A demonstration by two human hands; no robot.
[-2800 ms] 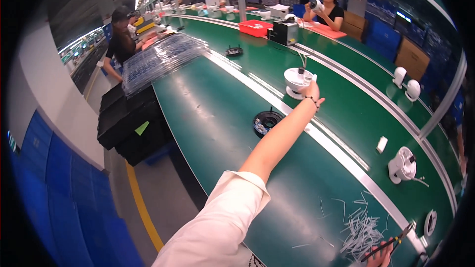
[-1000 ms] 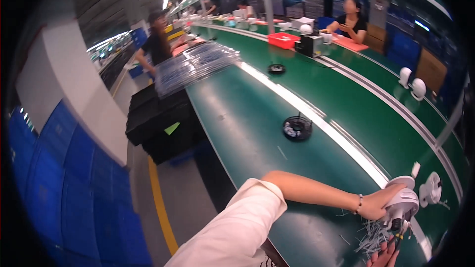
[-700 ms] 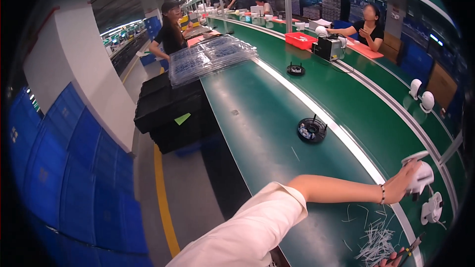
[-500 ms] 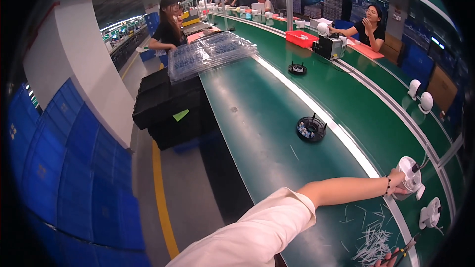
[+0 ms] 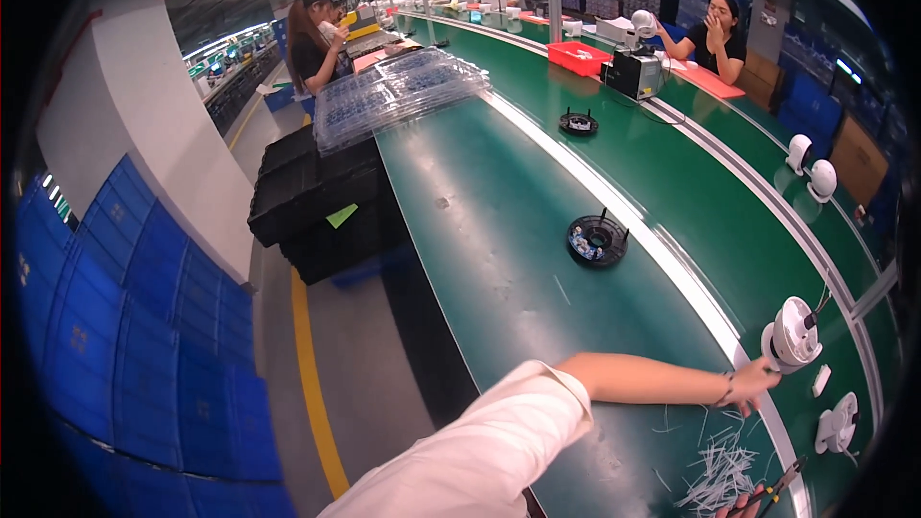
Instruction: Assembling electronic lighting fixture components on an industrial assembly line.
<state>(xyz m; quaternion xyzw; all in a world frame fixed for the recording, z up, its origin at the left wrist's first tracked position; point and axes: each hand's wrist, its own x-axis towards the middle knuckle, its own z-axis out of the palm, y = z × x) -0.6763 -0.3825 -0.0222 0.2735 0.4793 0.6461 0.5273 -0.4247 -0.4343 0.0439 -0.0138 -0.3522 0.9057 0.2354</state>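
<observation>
White dome-shaped camera unit (image 5: 792, 334) held at the far right of the green conveyor surface (image 5: 499, 230), just past the pale stripe (image 5: 662, 259) running along it. Round face turned toward the viewer and slightly left; short body axis lying roughly level, running away to the right, with a thin dark lead coming off its upper right side. Left hand (image 5: 753, 384) closed against the unit's lower left edge, fingers gripping it from below; bracelet at the wrist, forearm stretched across the surface from a white sleeve (image 5: 480, 451).

Just below the unit: scatter of pale cut tie ends (image 5: 720, 465) lying on the surface. Right hand (image 5: 743, 504) at the bottom edge of the view, only partly visible, touching red-handled cutters (image 5: 772, 491); grip state cannot be told. Right of the unit: small white block (image 5: 821, 381) and a second white round device (image 5: 838, 424), both lying apart from it.

Up the surface from the unit, on the near side of the stripe: black round base with upright pins (image 5: 597, 238); further on, a second black base (image 5: 578, 122). Far beyond: stack of clear plastic trays (image 5: 398, 96), red bin (image 5: 578, 58), black box (image 5: 631, 72). Two white dome units (image 5: 811, 168) standing on the far lane. Black crates (image 5: 317, 197) on the floor left of the surface; blue crates (image 5: 115, 326) at far left. Other persons at work in the distance.
</observation>
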